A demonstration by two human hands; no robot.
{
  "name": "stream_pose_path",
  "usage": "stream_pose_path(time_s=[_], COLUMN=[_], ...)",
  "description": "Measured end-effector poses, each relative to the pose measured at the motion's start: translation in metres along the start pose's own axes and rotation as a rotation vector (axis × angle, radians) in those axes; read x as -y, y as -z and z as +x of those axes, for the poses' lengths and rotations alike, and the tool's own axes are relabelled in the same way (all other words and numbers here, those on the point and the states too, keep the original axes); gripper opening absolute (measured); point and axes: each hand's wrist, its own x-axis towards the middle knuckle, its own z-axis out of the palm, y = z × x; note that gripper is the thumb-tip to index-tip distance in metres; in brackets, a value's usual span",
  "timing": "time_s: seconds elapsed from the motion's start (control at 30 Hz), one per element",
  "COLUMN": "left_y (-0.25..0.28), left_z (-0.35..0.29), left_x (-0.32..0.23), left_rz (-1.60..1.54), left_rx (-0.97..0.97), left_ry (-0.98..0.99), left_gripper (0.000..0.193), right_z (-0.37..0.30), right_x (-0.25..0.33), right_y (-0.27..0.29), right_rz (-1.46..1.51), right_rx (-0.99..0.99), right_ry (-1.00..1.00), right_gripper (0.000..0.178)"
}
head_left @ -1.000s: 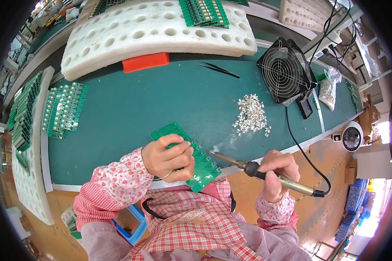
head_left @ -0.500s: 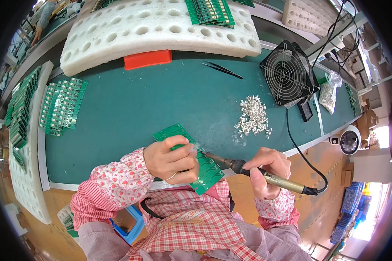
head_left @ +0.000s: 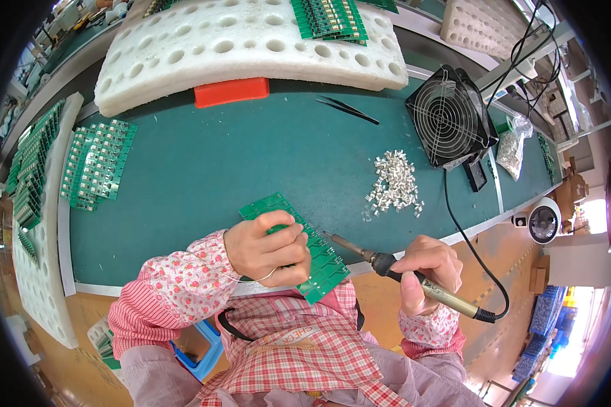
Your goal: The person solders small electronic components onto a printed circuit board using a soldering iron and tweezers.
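Note:
My left hand (head_left: 270, 249) is closed over a green circuit board (head_left: 324, 271) tilted at the near edge of the bench. A thin pale strand of solder wire (head_left: 256, 279) runs from under that hand's fingers toward the sleeve. In my right hand (head_left: 430, 270) is a soldering iron (head_left: 379, 263), held like a pen by its dark grip, with the gold-coloured handle behind. Its tip points left and sits just off the board's right edge, beside a row of small pads. My left fingers hide part of the board and whatever they pinch on it.
Loose small white connectors (head_left: 395, 183) lie in a pile right of the board. Beyond stand a black fan (head_left: 449, 119), black tweezers (head_left: 349, 110), a red box (head_left: 231, 92) and a white foam block (head_left: 251, 60). Stacked boards (head_left: 98, 165) lie left. The iron's cord (head_left: 478, 247) hangs at right.
The iron's tip has drawn back to the right, away from the board, and my right hand has shifted slightly right and down. Smoke by the tip has thinned. My left hand stays put.

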Motion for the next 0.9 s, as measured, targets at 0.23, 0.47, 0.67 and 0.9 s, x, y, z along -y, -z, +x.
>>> stream_pose_path(time_s=[0.23, 0.47, 0.67, 0.9], left_y=[0.002, 0.006, 0.023, 0.018], left_z=[0.001, 0.001, 0.015, 0.029], left_x=[0.0, 0.007, 0.015, 0.023], left_rz=[0.013, -0.078, -0.318, -1.081], left_rx=[0.016, 0.005, -0.224, -0.353], left_ry=[0.012, 0.12, 1.003, 1.575], left_gripper=[0.021, 0.014, 0.029, 0.037], right_z=[-0.002, -0.012, -0.021, -0.032], right_x=[-0.004, -0.007, -0.036, -0.111], right_y=[0.0, 0.01, 0.054, 0.146], right_rz=[-0.009, -0.011, -0.145, -0.233], right_rx=[0.083, -0.155, -0.843, -0.975], right_ry=[0.02, -0.06, -0.328, -0.425], right_gripper=[0.007, 0.011, 0.026, 0.027])
